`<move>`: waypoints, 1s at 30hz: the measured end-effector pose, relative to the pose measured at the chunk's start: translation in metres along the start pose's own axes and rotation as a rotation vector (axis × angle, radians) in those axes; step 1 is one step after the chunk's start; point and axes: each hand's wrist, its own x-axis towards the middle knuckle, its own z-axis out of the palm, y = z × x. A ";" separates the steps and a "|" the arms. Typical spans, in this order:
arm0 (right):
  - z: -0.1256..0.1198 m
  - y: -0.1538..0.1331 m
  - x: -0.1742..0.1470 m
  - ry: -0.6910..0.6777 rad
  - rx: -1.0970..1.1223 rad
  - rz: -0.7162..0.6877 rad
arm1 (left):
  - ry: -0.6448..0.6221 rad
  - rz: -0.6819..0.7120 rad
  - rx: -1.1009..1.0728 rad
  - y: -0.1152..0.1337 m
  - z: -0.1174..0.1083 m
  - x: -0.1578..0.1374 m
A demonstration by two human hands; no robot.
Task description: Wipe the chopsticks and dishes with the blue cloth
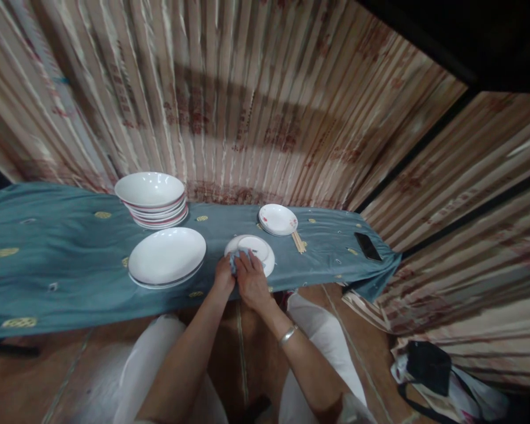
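A white plate point(268, 259) lies bottom up on the table, its round foot ring showing. My left hand point(225, 275) is closed at the plate's left edge, with its fingertips partly hidden. A light blue cloth point(235, 259) is bunched between the hands on the plate. My right hand point(252, 284) presses the cloth down on the plate's underside, fingers bent over it. Behind the plate, to the right, is a small stack of floral plates point(279, 219) with wooden chopsticks point(298, 242) beside it.
Large white plates point(168, 256) are stacked left of my hands. Behind them stands a taller stack of red-rimmed bowls point(152, 191). A black phone point(367, 246) lies at the right end of the teal tablecloth point(88, 259). Pleated curtains hang behind; a bag point(433, 377) rests at lower right.
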 end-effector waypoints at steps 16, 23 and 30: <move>-0.001 0.014 0.085 -0.185 -0.102 -0.021 | 0.033 -0.080 -0.170 0.008 0.014 -0.010; 0.004 0.044 0.106 -0.268 -0.111 0.087 | 0.126 -0.068 -0.105 0.004 0.013 -0.007; -0.001 0.084 0.097 -0.335 0.030 0.318 | 0.146 -0.045 -0.060 0.006 0.014 -0.011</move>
